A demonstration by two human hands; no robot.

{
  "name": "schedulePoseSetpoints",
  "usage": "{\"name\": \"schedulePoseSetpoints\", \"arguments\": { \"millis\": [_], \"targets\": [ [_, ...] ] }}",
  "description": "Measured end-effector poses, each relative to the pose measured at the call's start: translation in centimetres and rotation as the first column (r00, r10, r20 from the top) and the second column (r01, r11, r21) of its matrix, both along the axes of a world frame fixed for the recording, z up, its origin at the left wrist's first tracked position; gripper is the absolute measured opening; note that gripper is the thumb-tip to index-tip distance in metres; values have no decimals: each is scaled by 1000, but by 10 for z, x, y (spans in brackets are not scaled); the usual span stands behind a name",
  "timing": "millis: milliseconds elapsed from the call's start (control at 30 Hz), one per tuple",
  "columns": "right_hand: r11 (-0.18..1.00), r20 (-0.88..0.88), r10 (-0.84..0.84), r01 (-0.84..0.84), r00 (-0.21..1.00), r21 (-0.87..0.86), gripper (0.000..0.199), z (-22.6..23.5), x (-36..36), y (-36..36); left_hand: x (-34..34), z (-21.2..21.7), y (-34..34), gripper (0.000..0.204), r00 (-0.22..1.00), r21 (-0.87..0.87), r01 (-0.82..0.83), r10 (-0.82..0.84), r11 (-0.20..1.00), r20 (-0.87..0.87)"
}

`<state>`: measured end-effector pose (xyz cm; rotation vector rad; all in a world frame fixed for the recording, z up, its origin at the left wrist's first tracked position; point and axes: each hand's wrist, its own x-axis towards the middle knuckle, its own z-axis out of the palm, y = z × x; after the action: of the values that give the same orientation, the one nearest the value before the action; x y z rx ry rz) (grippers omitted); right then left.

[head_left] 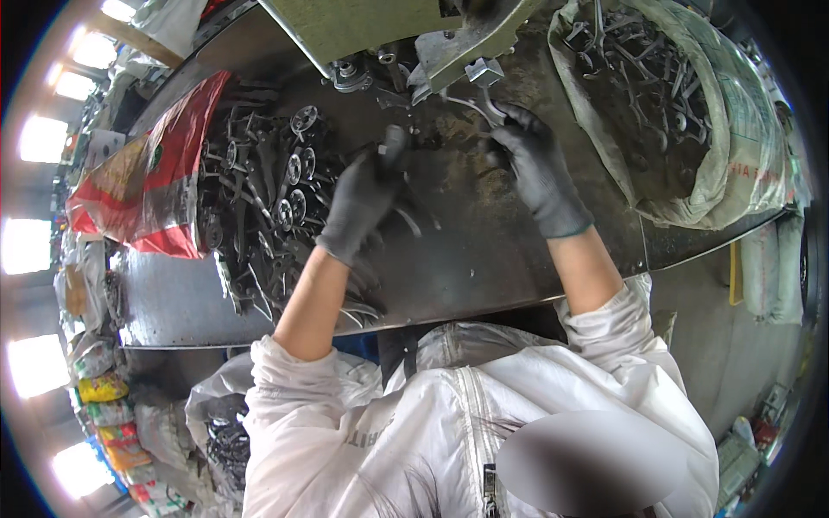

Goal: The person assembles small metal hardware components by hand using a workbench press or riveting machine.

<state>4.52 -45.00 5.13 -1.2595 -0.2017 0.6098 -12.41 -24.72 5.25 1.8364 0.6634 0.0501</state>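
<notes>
Forked metal part [471,104], silvery, slender curved prongs, in gloved right hand [534,164]

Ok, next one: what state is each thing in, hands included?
Left hand, gloved, blurred, grip unclear
Right hand, gloved, closed on a metal part
Machine, running or stopped: cannot tell
Heap of metal pieces, loose, jumbled
Red bag, open toward the heap
Pale sack, open, partly filled
White sleeves, pushed up, forearms bare
</notes>
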Motion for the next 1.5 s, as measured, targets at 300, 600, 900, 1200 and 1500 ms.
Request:
{"name": "schedulePoseSetpoints", "arguments": {
  "millis": [300,600,900,1200,1500],
  "targets": [
    [977,-89,203,-208,975,-51,23,12,-5,40,8,6,13,44,987,-186,68,-40,980,155],
    [946,131,280,-249,951,-210,32,-5,-3,58,39,-6,45,44,905,-84,350,-314,933,289],
    [942,189,300,-259,935,-215,29,-41,5,60,46,-12,57,27,916,595,366,-389,716,-96],
    [937,-42,284,-286,958,-202,29,-5,-9,62,146,-11,168,34,851,915,68,-501,397,154],
    [913,-46,341,-343,939,-222,28,4,-19,52,164,21,125,35,913,820,-127,-258,557,316]
  ]
}}
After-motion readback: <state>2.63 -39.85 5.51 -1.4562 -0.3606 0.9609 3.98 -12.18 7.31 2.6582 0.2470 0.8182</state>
